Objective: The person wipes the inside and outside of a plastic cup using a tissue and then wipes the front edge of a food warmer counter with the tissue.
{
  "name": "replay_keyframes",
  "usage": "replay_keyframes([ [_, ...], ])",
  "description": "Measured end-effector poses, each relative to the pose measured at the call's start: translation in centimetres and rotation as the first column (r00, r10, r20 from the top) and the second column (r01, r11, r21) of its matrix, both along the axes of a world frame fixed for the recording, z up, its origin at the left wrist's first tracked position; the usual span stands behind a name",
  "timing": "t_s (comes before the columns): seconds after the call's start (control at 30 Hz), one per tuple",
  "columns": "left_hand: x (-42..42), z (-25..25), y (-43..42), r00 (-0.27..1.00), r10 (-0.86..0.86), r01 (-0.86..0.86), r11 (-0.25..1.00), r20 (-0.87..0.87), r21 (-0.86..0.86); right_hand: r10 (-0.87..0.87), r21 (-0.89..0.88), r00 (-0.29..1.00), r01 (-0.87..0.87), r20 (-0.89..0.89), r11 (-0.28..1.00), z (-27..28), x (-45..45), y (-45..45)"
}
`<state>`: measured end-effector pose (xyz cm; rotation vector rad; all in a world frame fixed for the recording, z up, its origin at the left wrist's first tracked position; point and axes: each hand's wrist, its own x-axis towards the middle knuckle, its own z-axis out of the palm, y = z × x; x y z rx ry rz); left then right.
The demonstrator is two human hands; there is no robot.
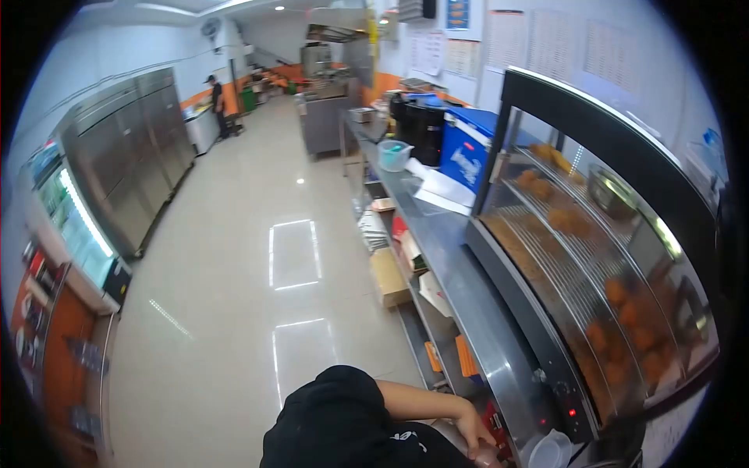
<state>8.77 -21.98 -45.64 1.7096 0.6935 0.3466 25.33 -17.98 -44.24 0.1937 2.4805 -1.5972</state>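
Note:
My left arm in a black short sleeve reaches across to the right at the bottom of the head view. My left hand (470, 427) is low beside the steel counter (456, 269), pointing down; its fingers are blurred and partly hidden. Against its fingertips is a small skin-toned shape that looks like part of my right hand (488, 459), mostly cut off by the lower edge. A red item (496, 425) is just beyond the left hand. Close by on the counter stands a translucent plastic tub (551, 450), in front of the heated display case (538, 343) with fried food on its racks.
Further along the counter are a blue cool box (468, 148), white papers (445, 189) and a clear tub (393, 156). Boxes (388, 277) fill the shelf below. Steel refrigerators (129, 148) line the left wall. Another person (218, 108) stands far back beside a white chest (201, 131).

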Motion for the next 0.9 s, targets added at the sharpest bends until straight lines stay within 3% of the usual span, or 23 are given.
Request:
replay_keyframes([
  [0.03,-0.3,-1.0,-0.7,0.993,0.114,-0.11,0.99,0.039,-0.088,0.113,-0.002,0.993,-0.113,0.023,0.994,0.3,-0.4,0.9],
  [0.07,-0.6,-1.5,-1.0,0.99,0.075,-0.052,0.98,0.116,-0.19,0.21,-0.007,0.977,-0.21,0.04,0.978,0.5,-0.5,1.9],
  [0.17,-1.6,0.5,-4.7,0.944,0.264,-0.2,0.935,0.197,-0.294,0.441,-0.031,0.895,-0.44,0.063,0.897,1.1,-0.8,4.5],
  [0.23,-2.2,-1.8,-6.1,0.927,0.343,-0.298,0.92,0.155,-0.253,0.521,-0.042,0.852,-0.519,0.055,0.854,1.4,-1.2,5.6],
  [0.33,-3.4,-1.4,-10.4,0.884,0.462,-0.433,0.868,0.075,-0.242,0.591,-0.023,0.801,-0.595,-0.097,0.803,0.9,-1.5,6.8],
  [0.4,-4.7,-1.7,-13.5,0.665,0.745,-0.718,0.655,0.046,-0.234,0.532,-0.071,0.846,-0.532,-0.014,0.844,-0.5,-1.1,9.4],
  [0.43,-5.2,-0.9,-14.6,0.659,0.751,-0.724,0.647,0.038,-0.238,0.539,-0.076,0.842,-0.539,-0.02,0.839,-0.9,-1.5,9.9],
  [0.47,-5.7,2.1,-15.5,0.614,0.789,-0.77,0.599,-0.001,-0.218,0.287,-0.12,0.955,-0.277,0.079,0.953,-0.8,-2.1,10.1],
  [0.5,-5.9,3.7,-16.1,0.568,0.822,-0.811,0.551,-0.036,-0.195,0.013,-0.131,0.982,0.012,0.189,0.991,-0.8,-2.4,9.9],
  [0.53,-5.9,2.1,-15.9,0.514,0.857,-0.857,0.515,0.047,-0.015,0.016,-0.135,0.982,0.01,0.188,0.991,-1.7,-3.0,9.3],
  [0.57,-5.4,2.4,-15.6,0.513,0.857,-0.858,0.514,0.044,-0.015,-0.155,-0.295,0.981,0.184,0.119,0.938,-3.3,-3.9,8.2],
  [0.6,-4.4,3.2,-15.2,0.447,0.894,-0.885,0.435,0.039,0.167,-0.33,-0.455,0.94,0.33,0.081,0.827,-4.1,-4.7,6.9],
  [0.63,-3.8,3.8,-14.9,0.379,0.924,-0.875,0.341,0.048,0.343,-0.331,-0.456,0.94,0.331,0.081,0.826,-4.5,-5.2,5.6],
  [0.67,-3.7,3.9,-14.4,0.384,0.922,-0.874,0.347,0.046,0.342,-0.307,-0.57,0.952,0.258,0.011,0.78,-4.0,-5.8,3.8],
  [0.7,-3.4,3.9,-13.9,0.373,0.927,-0.821,0.314,0.031,0.476,-0.301,-0.67,0.952,0.189,-0.055,0.718,-3.7,-6.3,2.6],
  [0.73,-2.8,3.7,-13.5,0.38,0.925,-0.75,0.297,0.018,0.591,-0.285,-0.523,0.954,0.197,-0.093,0.829,-4.5,-6.9,2.4],
  [0.77,-2.3,4.6,-13.4,0.439,0.898,-0.744,0.354,0.015,0.566,-0.285,-0.358,0.952,0.229,-0.112,0.905,-4.8,-7.0,2.1],
  [0.83,-2.7,5.9,-13.3,0.409,0.894,-0.676,0.431,-0.182,0.597,-0.251,-0.171,0.963,0.232,-0.095,0.957,-4.0,-7.3,1.6],
  [0.9,-3.2,4.3,-13.2,0.405,0.905,-0.666,0.392,-0.134,0.635,-0.249,-0.044,0.953,0.246,-0.171,0.968,-1.1,-7.4,0.4],
])
